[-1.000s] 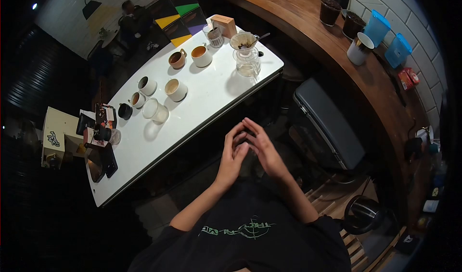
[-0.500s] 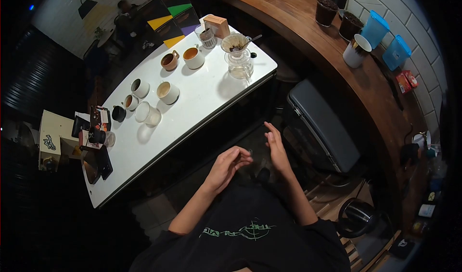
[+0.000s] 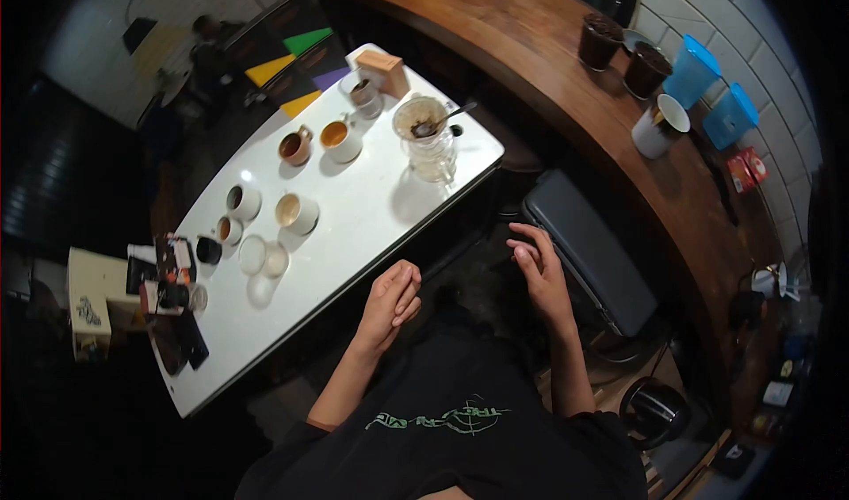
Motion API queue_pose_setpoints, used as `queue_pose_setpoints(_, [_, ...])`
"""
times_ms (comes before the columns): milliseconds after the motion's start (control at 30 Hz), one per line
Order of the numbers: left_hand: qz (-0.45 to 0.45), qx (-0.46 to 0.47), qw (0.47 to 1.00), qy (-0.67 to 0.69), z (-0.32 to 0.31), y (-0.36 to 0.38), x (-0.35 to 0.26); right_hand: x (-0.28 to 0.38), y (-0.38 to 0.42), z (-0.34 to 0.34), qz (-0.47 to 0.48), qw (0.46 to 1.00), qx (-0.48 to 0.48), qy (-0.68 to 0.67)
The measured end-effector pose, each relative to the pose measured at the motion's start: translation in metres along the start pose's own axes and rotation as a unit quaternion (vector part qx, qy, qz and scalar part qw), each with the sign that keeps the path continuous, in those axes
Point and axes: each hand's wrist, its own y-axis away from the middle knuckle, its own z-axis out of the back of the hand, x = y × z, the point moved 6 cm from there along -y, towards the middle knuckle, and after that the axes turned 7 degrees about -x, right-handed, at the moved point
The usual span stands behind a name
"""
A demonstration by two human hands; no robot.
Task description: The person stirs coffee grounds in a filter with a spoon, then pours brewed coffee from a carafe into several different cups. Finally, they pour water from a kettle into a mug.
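Pretty dim shot overall, with heavy black vignetting in the corners from the fisheye lens. Light comes from above and lands mostly on the white table (image 3: 371, 208), which glares a bit near the cups (image 3: 296, 213). The dripper (image 3: 429, 137) throws a soft shadow toward the camera. The curved counter (image 3: 566, 67) bows hard (classic edge distortion). Floor and left side sink into near black, and the background top left looks smeared and soft.

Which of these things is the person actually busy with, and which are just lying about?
In hand or nearest:
left hand, empty, by the white table
right hand, near the grey seat

Lying about:
coffee cups
glass dripper
blue containers
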Motion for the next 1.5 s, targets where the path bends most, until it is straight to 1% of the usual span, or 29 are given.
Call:
queue_pose_setpoints(33, [0.007,0.014,1.000,-0.003,-0.003,-0.010,-0.002,0.008,-0.005,0.001,0.004,1.000,-0.004,-0.003])
queue_pose_setpoints(167, [0.017,0.066,0.995,-0.069,-0.019,-0.048,-0.012,0.045,-0.015,0.029,0.061,0.992,-0.113,0.000])
queue_pose_setpoints(233, [0.029,0.087,0.992,-0.082,-0.029,-0.064,-0.013,0.062,-0.013,0.045,0.096,0.980,-0.175,-0.007])
queue_pose_setpoints(367, [0.051,0.119,0.986,-0.106,-0.048,-0.079,-0.022,0.084,-0.013,0.079,0.150,0.956,-0.252,0.012])
queue_pose_setpoints(467, [0.036,0.110,0.985,-0.124,-0.051,-0.093,-0.018,0.088,-0.028,0.100,0.145,0.951,-0.272,0.025])
queue_pose_setpoints(533, [0.037,0.098,0.988,-0.110,-0.055,-0.097,-0.014,0.088,-0.038,0.115,0.153,0.944,-0.292,0.021])
queue_pose_setpoints(567, [0.034,0.089,0.991,-0.098,-0.058,-0.100,-0.013,0.086,-0.042,0.121,0.152,0.945,-0.288,0.021])
queue_pose_setpoints(633, [0.026,0.082,0.992,-0.093,-0.064,-0.104,-0.011,0.083,-0.050,0.136,0.137,0.945,-0.296,0.029])
queue_pose_setpoints(700, [0.014,0.070,0.994,-0.086,-0.071,-0.109,-0.009,0.084,-0.061,0.138,0.136,0.951,-0.278,0.017])
queue_pose_setpoints(767, [-0.038,0.051,0.991,-0.116,-0.076,-0.112,-0.007,0.082,-0.070,0.133,0.100,0.969,-0.223,0.038])
queue_pose_setpoints(800, [-0.041,0.036,0.992,-0.115,-0.077,-0.113,-0.005,0.082,-0.074,0.127,0.098,0.975,-0.198,0.036])
queue_pose_setpoints(867, [-0.069,0.038,0.989,-0.125,-0.086,-0.113,-0.002,0.073,-0.083,0.116,0.087,0.984,-0.156,0.025])
queue_pose_setpoints(933, [-0.073,0.007,0.992,-0.105,-0.102,-0.105,-0.004,0.072,-0.087,0.101,0.062,0.993,-0.103,0.018])
queue_pose_setpoints(967, [-0.074,-0.009,0.993,-0.087,-0.109,-0.103,-0.004,0.075,-0.087,0.089,0.064,0.995,-0.076,0.027])
queue_pose_setpoints(1033, [-0.056,0.002,0.998,-0.016,-0.121,-0.106,0.005,0.084,-0.087,0.064,0.181,0.979,-0.008,0.092])
queue_pose_setpoints(1067, [-0.032,0.013,0.998,0.061,-0.128,-0.109,0.014,0.087,-0.085,0.048,0.244,0.963,0.040,0.107])
queue_pose_setpoints(1100, [-0.008,0.026,0.990,0.139,-0.134,-0.112,0.024,0.073,-0.082,0.032,0.263,0.950,0.093,0.138])
queue_pose_setpoints(1167, [0.045,0.053,0.986,0.152,-0.147,-0.109,0.043,0.067,-0.076,0.004,0.331,0.893,0.171,0.251])
queue_pose_setpoints(1233, [0.016,0.021,0.995,0.100,-0.158,-0.106,0.032,0.044,-0.086,0.003,0.331,0.887,0.165,0.276])
queue_pose_setpoints(1267, [0.014,0.020,0.995,0.102,-0.158,-0.106,0.030,0.038,-0.089,0.004,0.330,0.881,0.155,0.302])
queue_pose_setpoints(1300, [0.020,0.058,0.990,0.129,-0.160,-0.106,0.026,0.038,-0.094,0.008,0.314,0.877,0.127,0.341])
queue_pose_setpoints(1333, [0.029,0.098,0.983,0.155,-0.162,-0.104,0.023,0.031,-0.100,0.015,0.285,0.894,0.121,0.323])
queue_pose_setpoints(1367, [0.030,0.099,0.983,0.155,-0.158,-0.103,0.021,0.023,-0.104,0.023,0.254,0.911,0.113,0.305])
queue_pose_setpoints(1400, [0.013,0.097,0.989,0.109,-0.153,-0.102,0.020,0.023,-0.104,0.027,0.253,0.911,0.113,0.306])
queue_pose_setpoints(1433, [-0.005,0.096,0.993,0.062,-0.150,-0.103,0.020,0.020,-0.104,0.033,0.208,0.938,0.117,0.252])
queue_pose_setpoints(1467, [-0.009,0.066,0.996,0.059,-0.145,-0.105,0.022,0.018,-0.105,0.038,0.160,0.960,0.118,0.196])
queue_pose_setpoints(1500, [-0.005,0.069,0.996,0.059,-0.146,-0.108,0.025,0.018,-0.103,0.040,0.158,0.961,0.115,0.198])
